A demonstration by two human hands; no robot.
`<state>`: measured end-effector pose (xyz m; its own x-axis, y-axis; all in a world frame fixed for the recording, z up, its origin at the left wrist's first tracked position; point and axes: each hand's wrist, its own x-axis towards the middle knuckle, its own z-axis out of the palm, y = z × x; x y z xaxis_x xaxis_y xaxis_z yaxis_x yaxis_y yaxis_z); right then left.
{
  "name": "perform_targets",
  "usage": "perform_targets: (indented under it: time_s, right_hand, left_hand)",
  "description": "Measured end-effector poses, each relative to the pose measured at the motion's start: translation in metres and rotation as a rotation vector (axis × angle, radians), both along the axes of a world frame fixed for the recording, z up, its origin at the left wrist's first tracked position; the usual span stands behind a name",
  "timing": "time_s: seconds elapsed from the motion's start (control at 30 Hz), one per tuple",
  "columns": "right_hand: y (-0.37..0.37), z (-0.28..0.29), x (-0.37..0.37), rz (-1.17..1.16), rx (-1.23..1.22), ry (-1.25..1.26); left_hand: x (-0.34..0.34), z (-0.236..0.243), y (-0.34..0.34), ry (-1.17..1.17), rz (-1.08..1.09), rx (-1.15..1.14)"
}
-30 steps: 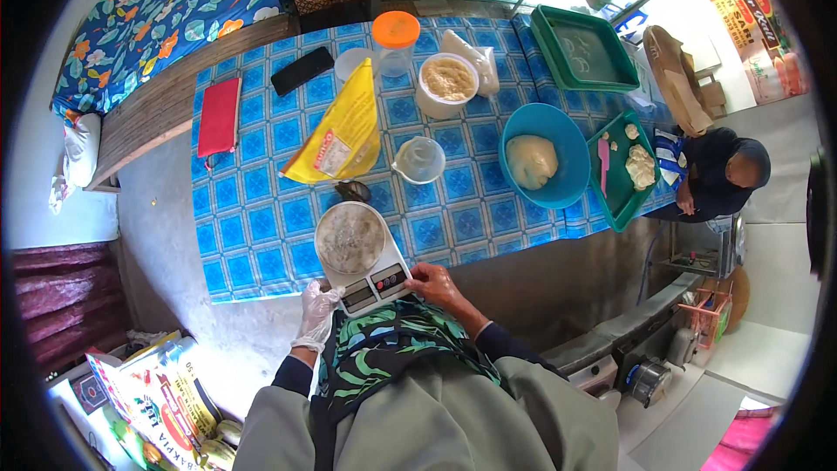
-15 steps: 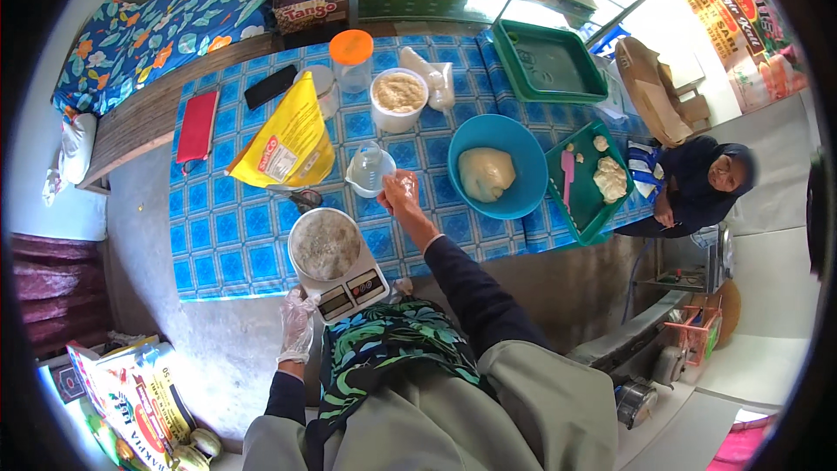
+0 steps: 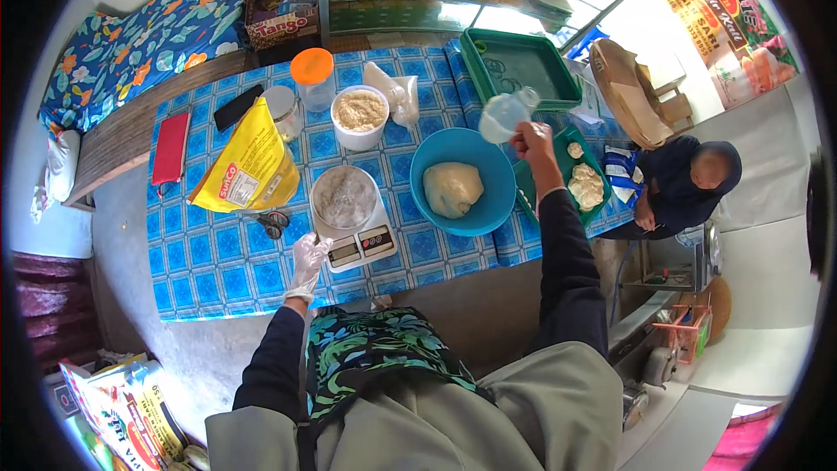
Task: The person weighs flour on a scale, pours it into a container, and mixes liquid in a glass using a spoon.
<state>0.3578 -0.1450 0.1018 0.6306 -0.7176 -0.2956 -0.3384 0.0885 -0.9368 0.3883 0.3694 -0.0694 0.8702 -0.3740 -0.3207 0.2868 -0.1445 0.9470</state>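
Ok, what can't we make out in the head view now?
All head view:
Green plastic tray: middle hidden by the dark-sleeved right forearm.
White kitchen scale: reading on its dark display too small.
Clear plastic jug: grip side hidden by the right hand; any contents blurred.
Yellow plastic pouch: contents hidden by its printed front.

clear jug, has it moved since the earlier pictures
Yes, the clear jug has moved right: from left of the blue bowl to its upper right, in the right hand.
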Motion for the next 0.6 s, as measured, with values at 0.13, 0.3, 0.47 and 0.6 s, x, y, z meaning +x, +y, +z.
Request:
perform_targets:
  time_s: [0.13,0.3,0.47,0.6]
  right_hand:
    - [-0.060,-0.053,-0.012,-0.140,-0.008,-0.060]
    - [-0.111,-0.119,-0.031,-0.234,0.063,-0.100]
    - [-0.079,-0.111,-0.024,-0.189,0.115,-0.141]
    - [-0.072,-0.095,-0.045,-0.257,0.117,-0.135]
  left_hand:
    - [0.006,0.024,-0.028,-0.341,-0.036,0.406]
    - [0.014,0.015,-0.043,-0.456,-0.060,0.600]
    - [-0.012,0.013,-0.020,-0.337,0.078,0.456]
    - [-0.035,0.018,0.019,-0.438,0.203,0.377]
